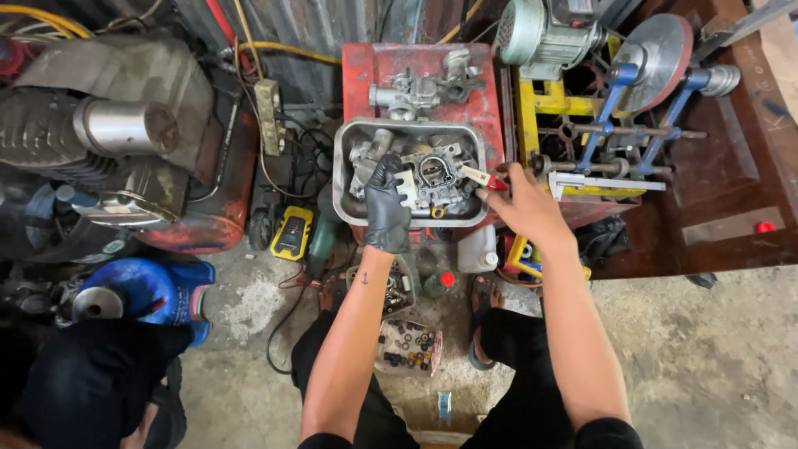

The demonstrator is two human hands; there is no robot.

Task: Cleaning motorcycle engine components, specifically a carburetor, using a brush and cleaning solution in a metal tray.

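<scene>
My left hand, in a black glove, reaches into a metal tray and grips a grey carburetor body lying among other metal parts. My bare right hand is at the tray's right rim and holds a small red-handled tool whose pale tip points at the carburetor. A second carburetor rests behind the tray on a worn red box.
An engine and red tank stand at left, with a blue container below. A yellow-and-blue machine with a motor sits at right. Small part trays, bottles and a yellow meter lie on the concrete floor by my feet.
</scene>
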